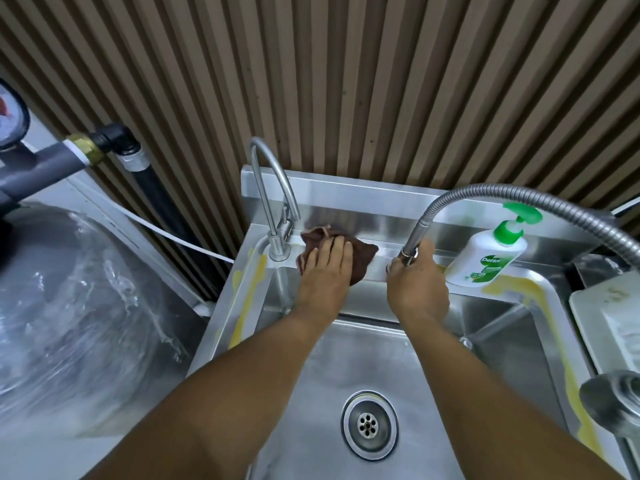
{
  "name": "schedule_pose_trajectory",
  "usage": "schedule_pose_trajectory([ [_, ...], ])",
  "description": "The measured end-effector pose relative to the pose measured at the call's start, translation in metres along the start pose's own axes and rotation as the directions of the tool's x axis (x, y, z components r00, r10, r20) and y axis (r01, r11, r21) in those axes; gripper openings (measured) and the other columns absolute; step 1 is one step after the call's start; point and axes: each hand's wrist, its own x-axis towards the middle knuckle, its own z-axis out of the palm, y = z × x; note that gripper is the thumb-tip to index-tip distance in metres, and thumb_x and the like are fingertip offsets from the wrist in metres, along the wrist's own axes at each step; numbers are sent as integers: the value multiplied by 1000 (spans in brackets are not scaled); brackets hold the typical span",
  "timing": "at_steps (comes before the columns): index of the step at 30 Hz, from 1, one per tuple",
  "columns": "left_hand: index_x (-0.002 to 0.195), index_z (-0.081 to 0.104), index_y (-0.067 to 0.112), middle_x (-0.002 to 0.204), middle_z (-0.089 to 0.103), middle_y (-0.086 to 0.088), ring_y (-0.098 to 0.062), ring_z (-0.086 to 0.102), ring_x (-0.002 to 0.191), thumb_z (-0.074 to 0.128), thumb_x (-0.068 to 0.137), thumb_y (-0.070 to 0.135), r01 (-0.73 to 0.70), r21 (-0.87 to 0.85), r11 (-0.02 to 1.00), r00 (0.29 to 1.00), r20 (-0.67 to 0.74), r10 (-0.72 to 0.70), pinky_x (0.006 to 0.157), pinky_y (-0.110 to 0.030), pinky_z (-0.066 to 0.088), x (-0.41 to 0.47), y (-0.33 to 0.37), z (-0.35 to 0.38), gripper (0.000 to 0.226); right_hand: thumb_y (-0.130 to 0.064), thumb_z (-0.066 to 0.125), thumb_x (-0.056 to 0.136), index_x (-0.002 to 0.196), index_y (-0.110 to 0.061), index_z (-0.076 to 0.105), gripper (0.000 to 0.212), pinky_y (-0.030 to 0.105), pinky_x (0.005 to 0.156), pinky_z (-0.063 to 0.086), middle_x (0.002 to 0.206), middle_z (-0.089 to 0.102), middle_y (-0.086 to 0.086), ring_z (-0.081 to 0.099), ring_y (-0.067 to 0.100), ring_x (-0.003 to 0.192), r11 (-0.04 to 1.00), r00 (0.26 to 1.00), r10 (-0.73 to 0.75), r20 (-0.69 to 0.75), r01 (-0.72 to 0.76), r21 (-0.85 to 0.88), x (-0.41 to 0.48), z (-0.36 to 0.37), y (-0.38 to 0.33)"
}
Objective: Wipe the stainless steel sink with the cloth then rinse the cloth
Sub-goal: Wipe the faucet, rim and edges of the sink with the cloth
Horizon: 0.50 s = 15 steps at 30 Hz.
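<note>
My left hand (327, 268) presses flat on the brown cloth (360, 252) at the sink's (398, 355) back ledge; my right hand (417, 282) grips the hose (450, 199) beside the Dettol bottle (485, 258).

the only word i can read from here is "dettol", slanting in white letters on a green badge on the label of the white pump bottle (485, 259). the bottle stands on the back ledge of the sink (363, 199), toward its right corner. the smaller print under the badge is too fine to make out. the gauge (8, 116) dial at the far left is blurred, with no legible figures.
</note>
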Motion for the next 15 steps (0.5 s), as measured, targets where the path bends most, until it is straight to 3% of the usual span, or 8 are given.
schedule_pose_trajectory([
  [4, 156, 3, -4, 165, 8, -24, -39, 9, 153, 44, 96, -2, 223, 36, 974, 971, 80, -225, 122, -46, 16, -1, -13, -12, 73, -29, 53, 101, 101, -26, 42, 11, 35, 69, 38, 89, 57, 0, 51, 31, 76, 1000, 999, -28, 16, 27, 5, 1, -4, 2],
  [10, 153, -6, -11, 162, -6, -35, -48, -1, 151, 31, 102, 1, 445, -64, 894, 877, 235, -420, 123, -51, 7, 23, 20, -18, 64, -27, 51, 101, 101, -26, 43, 8, 37, 68, 43, 94, 63, 2, 57, 30, 78, 997, 998, -64, 20, 63, 37, 3, -2, 6],
  [12, 152, -5, -12, 161, -5, -37, -52, 0, 150, 29, 102, -1, 442, -74, 894, 878, 238, -415, 123, -53, 9, 26, 35, -21, 62, -27, 51, 101, 101, -25, 43, 9, 37, 68, 42, 96, 63, 3, 55, 30, 79, 997, 997, -71, 17, 71, 36, 4, 0, 6],
  [15, 155, 0, -7, 163, -5, -32, -51, -2, 150, 31, 103, 1, 288, -105, 952, 939, 225, -260, 122, -52, 7, 16, 63, -18, 62, -28, 51, 100, 98, -27, 40, 11, 38, 69, 42, 98, 63, 4, 54, 30, 80, 997, 998, -64, 16, 64, 33, 4, -1, 6],
])
